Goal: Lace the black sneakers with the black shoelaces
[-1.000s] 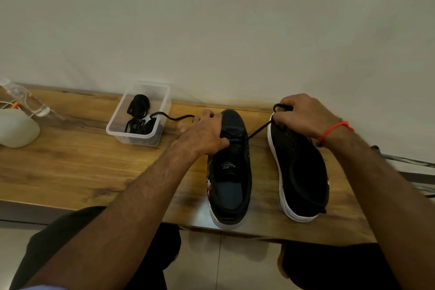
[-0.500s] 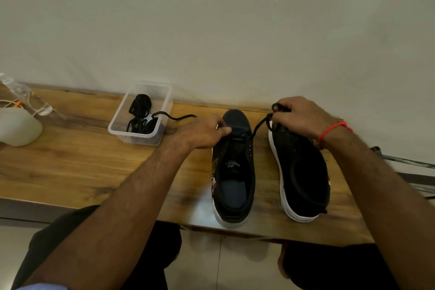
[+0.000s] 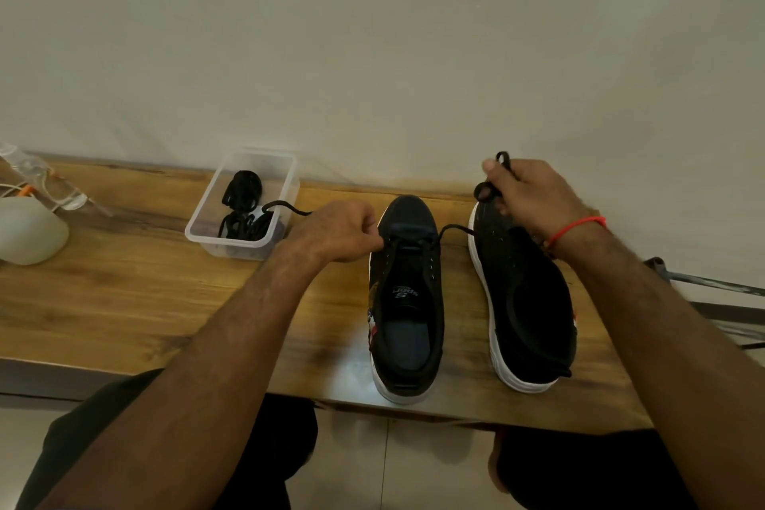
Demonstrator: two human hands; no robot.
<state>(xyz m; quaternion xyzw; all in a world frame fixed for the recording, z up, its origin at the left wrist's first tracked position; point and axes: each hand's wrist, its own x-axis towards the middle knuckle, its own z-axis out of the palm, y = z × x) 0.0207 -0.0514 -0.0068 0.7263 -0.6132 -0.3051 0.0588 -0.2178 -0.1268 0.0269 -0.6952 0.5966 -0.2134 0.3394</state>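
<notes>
We face a plain, unmarked off-white wall (image 3: pixel 372 33) that fills the upper half of our view. Against it stands a long wooden table (image 3: pixel 124 294) with a warm brown, dark-streaked grain and a pale sheen of reflected light near its front edge. Below the table edge we see a floor of light grey tiles (image 3: pixel 405 464) with thin joints. At the far right, dark metal bars (image 3: pixel 712 286) run beside the table.

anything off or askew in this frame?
One thing: a black shoelace trails out over the rim of the clear plastic container onto the wooden table. The right sneaker leans onto its side; the left sneaker sits upright. No damage visible.
</notes>
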